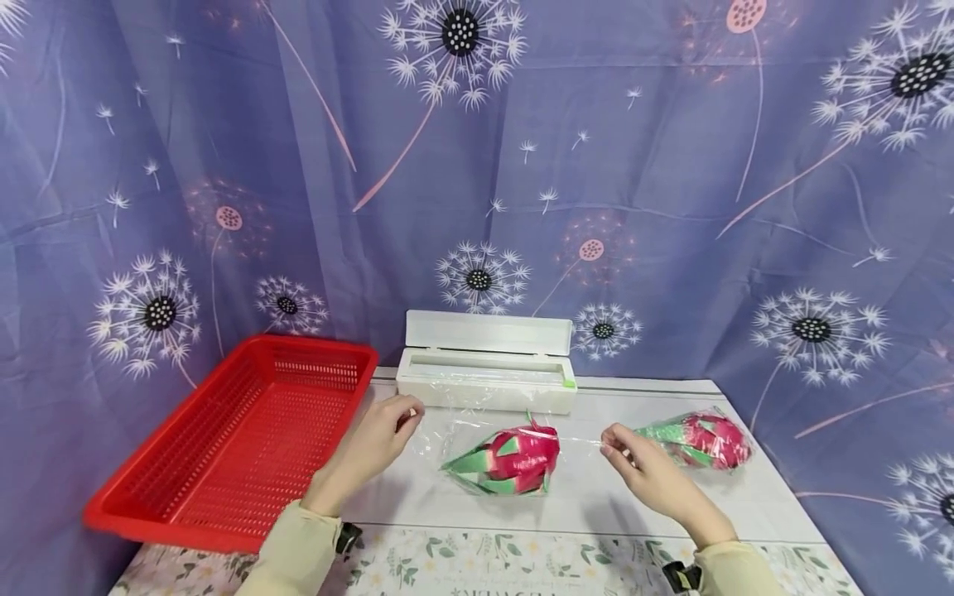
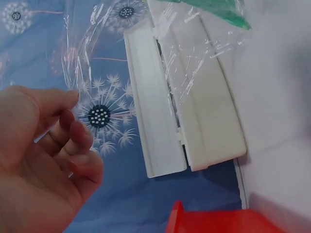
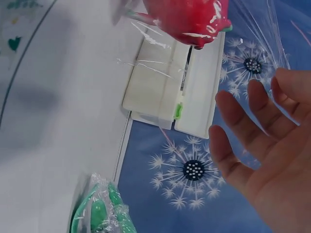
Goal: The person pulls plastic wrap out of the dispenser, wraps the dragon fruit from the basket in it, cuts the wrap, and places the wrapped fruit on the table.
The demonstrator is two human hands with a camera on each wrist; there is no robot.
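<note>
A toy dragon fruit (image 1: 514, 459) lies on the white table (image 1: 596, 505), right in the middle, between the two hands. It is pink with green leaves. It lies long-ways from side to side, with its green pointy end to the left and its round pink end to the right. A thin sheet of cling film (image 1: 477, 414) comes out of the white film box (image 1: 488, 368) behind it and is spread over the fruit.

The left hand (image 1: 380, 443) pinches the left edge of the film with its thumb and fingers. The right hand (image 1: 641, 463) pinches the right edge of the film near its fingertips. In the right wrist view the fingers (image 3: 243, 131) look spread and quite straight, so the pinch shows best from the head camera.

The film box has its lid up and a small green slider (image 1: 570, 382) at its right end. No words or labels can be read on it.

A second dragon fruit (image 1: 704, 441) lies to the right, close beside the right hand. It is already wrapped in film, and its green end also points left. A red basket (image 1: 246, 439) sits on the left side of the table. A blue cloth (image 1: 671, 207) with white dandelions hangs behind.
</note>
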